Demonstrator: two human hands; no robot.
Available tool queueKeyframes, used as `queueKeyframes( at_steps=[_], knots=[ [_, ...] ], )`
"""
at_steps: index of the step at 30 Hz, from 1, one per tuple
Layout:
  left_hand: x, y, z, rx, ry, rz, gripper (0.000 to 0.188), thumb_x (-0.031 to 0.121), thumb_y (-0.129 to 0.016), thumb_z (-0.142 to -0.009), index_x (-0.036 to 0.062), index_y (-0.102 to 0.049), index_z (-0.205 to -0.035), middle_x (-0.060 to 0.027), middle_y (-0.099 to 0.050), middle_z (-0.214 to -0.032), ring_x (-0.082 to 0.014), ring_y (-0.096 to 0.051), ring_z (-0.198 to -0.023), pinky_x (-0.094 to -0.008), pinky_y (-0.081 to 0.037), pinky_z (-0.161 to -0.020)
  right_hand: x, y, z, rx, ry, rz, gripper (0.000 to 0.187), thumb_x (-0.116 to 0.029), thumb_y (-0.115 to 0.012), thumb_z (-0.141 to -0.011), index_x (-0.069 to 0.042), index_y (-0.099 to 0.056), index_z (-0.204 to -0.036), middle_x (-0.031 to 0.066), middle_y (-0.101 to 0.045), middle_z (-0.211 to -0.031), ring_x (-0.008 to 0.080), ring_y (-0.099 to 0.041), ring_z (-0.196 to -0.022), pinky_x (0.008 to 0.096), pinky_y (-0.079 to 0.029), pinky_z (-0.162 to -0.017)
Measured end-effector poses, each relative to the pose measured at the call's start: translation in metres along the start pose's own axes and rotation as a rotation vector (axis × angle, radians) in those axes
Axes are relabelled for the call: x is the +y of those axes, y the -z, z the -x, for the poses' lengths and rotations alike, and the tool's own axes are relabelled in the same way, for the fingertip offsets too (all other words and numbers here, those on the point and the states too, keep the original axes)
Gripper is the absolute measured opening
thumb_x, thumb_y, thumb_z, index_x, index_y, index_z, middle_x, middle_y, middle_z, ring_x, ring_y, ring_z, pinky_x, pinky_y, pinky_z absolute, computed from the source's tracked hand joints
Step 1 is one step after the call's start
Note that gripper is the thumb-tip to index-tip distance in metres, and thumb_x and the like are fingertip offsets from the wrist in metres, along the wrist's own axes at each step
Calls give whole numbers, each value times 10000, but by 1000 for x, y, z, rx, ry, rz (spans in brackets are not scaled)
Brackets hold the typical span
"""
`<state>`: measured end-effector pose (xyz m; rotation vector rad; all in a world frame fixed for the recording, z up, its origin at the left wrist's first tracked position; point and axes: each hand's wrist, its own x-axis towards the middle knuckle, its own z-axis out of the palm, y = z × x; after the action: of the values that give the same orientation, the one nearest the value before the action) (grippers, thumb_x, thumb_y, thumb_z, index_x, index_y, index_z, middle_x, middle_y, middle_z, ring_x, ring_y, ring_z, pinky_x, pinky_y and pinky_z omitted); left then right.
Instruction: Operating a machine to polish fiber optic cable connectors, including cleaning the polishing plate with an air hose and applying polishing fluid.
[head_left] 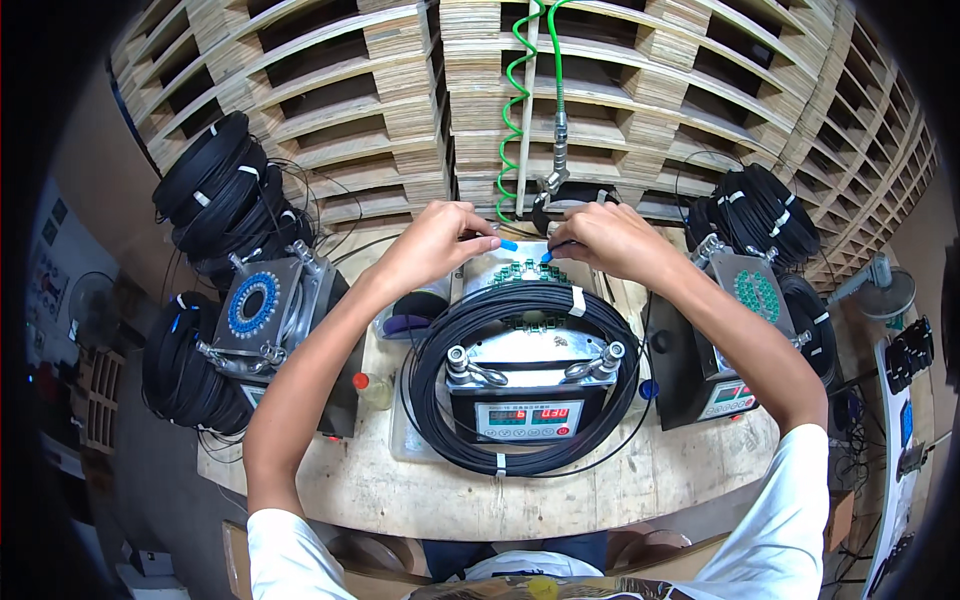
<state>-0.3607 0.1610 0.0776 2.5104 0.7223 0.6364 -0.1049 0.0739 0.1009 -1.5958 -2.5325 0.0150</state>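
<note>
Left hand [432,243] pinching small blue-capped connector tip [508,244] between thumb and forefinger. Right hand [603,238] pinching second blue-capped tip [548,257], just below its fingers. Both tips hover just over ring of green ports [522,272] on top of grey metal polishing box [528,352]. Our guess for doing it well: keep grip near cap, line tip up straight above port, don't bend thin black fibre cable. Big black cable coil [520,375] looped round box, under both wrists, so we'd mind the slack. Green coiled air hose [512,110] hangs beyond fingertips.

3 machines [527,385], 4 cable coils [525,375], 2 hands [432,243], 1 green hose [512,110].
</note>
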Motion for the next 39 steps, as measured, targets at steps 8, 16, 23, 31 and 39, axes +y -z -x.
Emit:
queueKeyframes(
  at_steps=[8,16,23,31,39],
  knots=[
    [4,2,0,-24,48,-29,234,215,-744,-904,11,-774,-1015,-172,-643,-798,-309,-635,-725,-415,-486,-682,-22,12,-21,-147,78,266,149,-192,-716,-866,-82,-773,-949,123,-740,-906,316,-728,-860,439,-565,-703],
    [3,5,7,-12,31,-60,216,195,-751,-894,18,-775,-1015,-152,-640,-782,-263,-616,-704,-401,-469,-663,-41,10,-41,-213,206,450,89,-78,-684,-801,-38,-741,-857,147,-742,-853,328,-745,-807,424,-591,-665],
    [-2,3,3,18,-31,-23,221,178,-760,-888,7,-768,-1026,-148,-675,-771,-222,-609,-642,-376,-459,-608,-44,3,-38,-190,160,423,101,-69,-700,-778,-26,-741,-859,158,-741,-894,342,-740,-833,434,-592,-685],
    [21,10,2,-4,4,-114,230,171,-729,-905,18,-750,-1076,-233,-687,-803,-362,-685,-733,-436,-514,-674,-21,-1,-24,-113,24,86,214,-193,-794,-800,-28,-735,-923,192,-709,-927,367,-706,-935,461,-566,-762],
    [8,7,10,25,-122,-275,238,240,-685,-938,60,-752,-1079,-226,-679,-818,-413,-662,-793,-482,-517,-687,-28,-1,-32,-196,84,137,179,-138,-782,-791,-19,-728,-913,202,-694,-886,391,-693,-908,472,-550,-766]
  ],
)
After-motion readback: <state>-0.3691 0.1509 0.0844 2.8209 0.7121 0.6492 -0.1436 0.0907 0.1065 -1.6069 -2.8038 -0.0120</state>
